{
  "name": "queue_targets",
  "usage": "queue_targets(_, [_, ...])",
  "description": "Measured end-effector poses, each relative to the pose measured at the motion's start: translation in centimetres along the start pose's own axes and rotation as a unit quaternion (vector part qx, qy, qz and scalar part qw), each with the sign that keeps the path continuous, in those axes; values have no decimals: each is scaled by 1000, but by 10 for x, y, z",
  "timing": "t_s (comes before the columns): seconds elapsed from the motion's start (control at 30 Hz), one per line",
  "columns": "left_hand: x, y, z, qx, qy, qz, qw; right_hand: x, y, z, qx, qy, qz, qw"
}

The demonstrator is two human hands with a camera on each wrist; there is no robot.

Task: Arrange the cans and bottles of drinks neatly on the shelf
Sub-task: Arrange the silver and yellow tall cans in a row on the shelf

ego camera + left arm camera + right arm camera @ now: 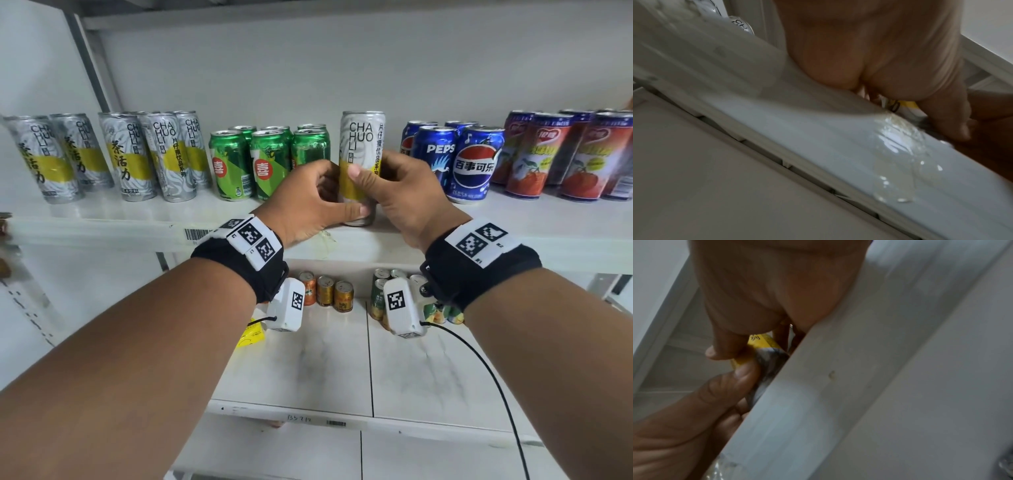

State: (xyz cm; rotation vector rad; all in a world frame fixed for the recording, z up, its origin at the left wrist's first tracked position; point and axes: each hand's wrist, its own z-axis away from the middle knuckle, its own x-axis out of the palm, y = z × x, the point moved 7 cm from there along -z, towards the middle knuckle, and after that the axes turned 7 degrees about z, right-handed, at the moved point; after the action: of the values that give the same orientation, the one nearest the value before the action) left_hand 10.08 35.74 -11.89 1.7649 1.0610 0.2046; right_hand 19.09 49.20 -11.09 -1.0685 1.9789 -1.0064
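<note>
While both hands close on it from opposite sides, the tall white-and-yellow can [360, 164] stands upright between them at the front lip of the shelf [513, 219], its long axis vertical. The left hand [308, 202] wraps the lower part of the can from its own side, thumb lying across the bottom of the label; the right hand [397, 192] pinches it higher up, thumb on the yellow band and fingers curled behind. Neither hand is nearer than the other: the can sits squarely in the gap, just ahead of the knuckles.

Beyond the left hand's fingertips stand the green cans [267, 161]; beyond the right hand's stand the blue cola cans [455, 161]. So the held can occupies the slot between two groups it does not match. Its look-alikes, the row of white-and-yellow cans [137, 154], are well off past the left hand, on the far side of the green group.

My judgement is that the coming move hinges on this: the can must travel leftward, lifted over or carried in front of the green cans, and the left hand is on the leading side.
</note>
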Motion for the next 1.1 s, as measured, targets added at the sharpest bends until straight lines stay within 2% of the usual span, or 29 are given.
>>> queue_targets(0.1, [1,-2,-3,-11,-7,7,1000,-1,-2,1,-11,6,-13,1000])
queue_targets(0.27, [5,-4,-6,-36,-18,21,999,-5,3,-2,21,43,-29,998])
queue_targets(0.37, [2,-2,-2,-16,-5,51,999,-3,1,-1,17,32,-23,999])
queue_targets(0.47, [-1,-3,3,4,22,25,999,-1,-3,2,-3,16,-6,1000])
queue_targets(0.7, [-9,11,16,13,45,-26,999,-2,-15,12,-20,45,16,999])
queue_targets(0.83, [-31,22,33,9,63,-34,997,21,-35,8,-7,25,37,999])
queue_targets(0.97, [-65,36,57,-2,76,-40,996,55,-78,-3,-29,11,35,999])
queue_targets(1.1, [-117,55,80,-29,91,-51,994,107,-119,-12,-48,-36,29,998])
